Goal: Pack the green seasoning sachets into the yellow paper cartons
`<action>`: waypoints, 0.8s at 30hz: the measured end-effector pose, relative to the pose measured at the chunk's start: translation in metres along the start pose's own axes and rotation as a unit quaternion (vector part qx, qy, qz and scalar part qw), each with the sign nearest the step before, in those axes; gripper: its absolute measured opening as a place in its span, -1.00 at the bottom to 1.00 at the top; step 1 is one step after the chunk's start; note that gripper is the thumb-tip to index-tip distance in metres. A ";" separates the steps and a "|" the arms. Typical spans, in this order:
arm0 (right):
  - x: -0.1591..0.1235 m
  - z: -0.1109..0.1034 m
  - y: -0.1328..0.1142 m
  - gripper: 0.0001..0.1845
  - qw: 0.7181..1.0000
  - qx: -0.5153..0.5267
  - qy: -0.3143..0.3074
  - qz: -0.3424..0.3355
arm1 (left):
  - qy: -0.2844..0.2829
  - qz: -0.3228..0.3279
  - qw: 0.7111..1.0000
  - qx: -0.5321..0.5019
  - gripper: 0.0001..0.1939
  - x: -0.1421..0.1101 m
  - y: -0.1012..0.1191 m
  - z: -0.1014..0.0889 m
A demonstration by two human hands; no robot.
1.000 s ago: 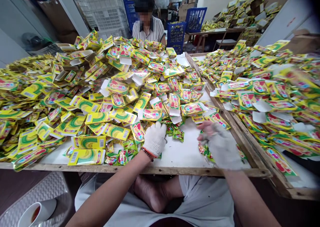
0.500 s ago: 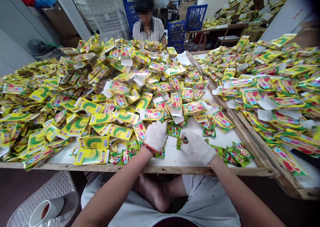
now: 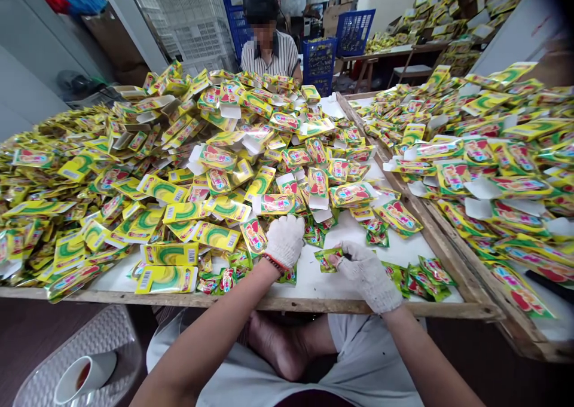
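Note:
My left hand [image 3: 286, 241], in a white knit glove, is curled closed over the near edge of the pile; whatever its fingers hold is hidden beneath it. My right hand [image 3: 370, 275], gloved too, pinches a small green sachet [image 3: 324, 260] between thumb and fingers, just above the white tabletop [image 3: 309, 281]. Beside the left hand lies a yellow carton [image 3: 253, 237] with red print. More green sachets [image 3: 428, 277] rest in a cluster to the right of my right hand, and a few others [image 3: 228, 278] sit left of my left wrist.
Yellow cartons [image 3: 215, 207] are heaped across the table. A wooden rail [image 3: 430, 233] divides it from another carton pile [image 3: 488, 183] on the right. Opposite sits a person in a striped shirt [image 3: 269, 57]. A cup [image 3: 85, 377] stands on a stool [image 3: 116, 329] at lower left.
My right hand has drawn slightly right and toward me, and the green sachet in its fingers shows more fully. My left hand stays closed in nearly the same spot.

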State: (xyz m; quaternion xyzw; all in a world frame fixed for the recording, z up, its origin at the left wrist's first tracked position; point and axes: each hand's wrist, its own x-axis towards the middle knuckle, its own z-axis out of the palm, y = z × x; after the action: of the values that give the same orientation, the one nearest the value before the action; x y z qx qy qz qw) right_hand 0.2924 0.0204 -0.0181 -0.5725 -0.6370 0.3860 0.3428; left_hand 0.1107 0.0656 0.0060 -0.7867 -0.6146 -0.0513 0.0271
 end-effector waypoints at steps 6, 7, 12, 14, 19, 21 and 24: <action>-0.008 -0.002 -0.009 -0.73 0.982 0.169 0.010 0.083 | 0.070 -0.040 0.975 -0.207 -0.87 -0.013 -0.008 -0.008; -0.009 0.001 -0.012 -0.71 0.973 0.207 0.026 0.095 | 0.081 -0.054 0.951 -0.295 -0.87 -0.020 -0.008 -0.009; -0.004 0.023 -0.018 -0.67 0.945 0.311 0.040 0.088 | 0.052 -0.086 0.809 -0.580 -0.83 -0.056 0.006 -0.007; -0.002 0.027 -0.018 -0.66 0.953 0.291 0.017 0.087 | 0.026 -0.081 0.765 -0.639 -0.83 -0.064 0.010 -0.006; -0.001 0.024 -0.025 -0.73 0.988 0.147 -0.020 0.034 | -0.031 -0.141 0.631 -0.763 -0.71 -0.065 0.001 -0.002; -0.002 0.023 -0.029 -0.79 0.993 0.107 -0.037 0.018 | -0.042 -0.164 0.604 -0.779 -0.70 -0.063 -0.004 0.000; -0.003 0.023 -0.030 -0.82 0.998 0.065 -0.022 0.007 | -0.053 -0.180 0.584 -0.789 -0.69 -0.063 -0.007 0.003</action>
State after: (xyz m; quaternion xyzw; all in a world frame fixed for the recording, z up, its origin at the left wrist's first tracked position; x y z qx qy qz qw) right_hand 0.2586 0.0139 -0.0027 -0.5452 -0.6139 0.4412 0.3622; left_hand 0.0888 0.0064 -0.0045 -0.3732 -0.4618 -0.4784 -0.6470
